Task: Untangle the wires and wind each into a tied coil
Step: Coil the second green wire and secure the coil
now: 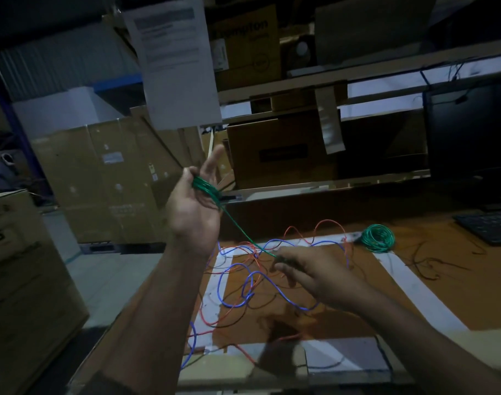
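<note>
Winding: green wire (234, 220) loops around the left hand (193, 205), which is raised palm-up above the table (431, 286), at about 11 o'clock from the tangle.
Left hand state: fingers partly spread, one pointing up; several green turns (205, 187) cross the palm between thumb and fingers, so this hand holds the forming coil.
Right hand (312, 273): low over the table, fingers closed in a narrow pinch on the green wire where it reaches the fingertips; the exact grip is dim and hard to make out.
Green strand: runs taut and straight from the left palm down toward 4 o'clock to the right hand's fingertips.
Finished coil (378, 238): a round green bundle lies on the table at about 2 o'clock from the right hand, apart from both hands.
Tangle: blue wire (229, 283), red wire (327, 223) and black wire (238, 323) lie in loose overlapping loops on the table, under and at 8 o'clock of the right hand; some blue and red strands trail toward the near edge.
Table surface: orange-brown, with white tape strips (414, 283) marking a rectangle.
Keyboard (488, 226): at 3 o'clock, far right of the table.
Surroundings: cardboard boxes (106, 178) at 10 o'clock; a paper sheet (175, 61) hangs at 12 o'clock.
Lighting: dim, so fine details stay unclear.
</note>
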Tool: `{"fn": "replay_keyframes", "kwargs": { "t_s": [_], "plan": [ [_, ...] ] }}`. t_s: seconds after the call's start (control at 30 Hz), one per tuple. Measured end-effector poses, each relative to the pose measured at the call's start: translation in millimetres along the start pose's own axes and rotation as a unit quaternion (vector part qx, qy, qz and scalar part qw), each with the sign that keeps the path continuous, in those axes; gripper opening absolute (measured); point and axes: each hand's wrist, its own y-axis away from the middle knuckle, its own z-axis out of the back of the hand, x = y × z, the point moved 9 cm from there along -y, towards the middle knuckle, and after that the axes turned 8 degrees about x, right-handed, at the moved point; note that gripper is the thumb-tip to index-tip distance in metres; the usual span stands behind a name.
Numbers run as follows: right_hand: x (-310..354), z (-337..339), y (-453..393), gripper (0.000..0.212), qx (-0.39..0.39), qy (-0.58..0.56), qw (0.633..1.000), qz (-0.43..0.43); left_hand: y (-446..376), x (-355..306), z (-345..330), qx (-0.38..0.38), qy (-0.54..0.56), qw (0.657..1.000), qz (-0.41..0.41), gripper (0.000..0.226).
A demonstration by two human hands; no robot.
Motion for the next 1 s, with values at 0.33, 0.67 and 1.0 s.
{"fn": "replay_keyframes", "kwargs": {
  "t_s": [0.33, 0.67, 1.0],
  "plan": [
    [8, 54, -1, 0.016, -0.159, -0.051, 0.986, 0.027, 31, 74, -17, 0.192, -0.498, 0.831, 0.158, 0.042],
    [-40, 34, 5, 0.014, -0.071, 0.12, 0.985, -0.1, 18, 33, -26, 0.16, 0.135, 0.96, 0.183, 0.042],
    [-14, 51, 12, 0.017, -0.246, 0.015, 0.969, -0.015, 21, 65, 1, 0.092, -0.241, 0.946, 0.195, 0.036]
  ]
}}
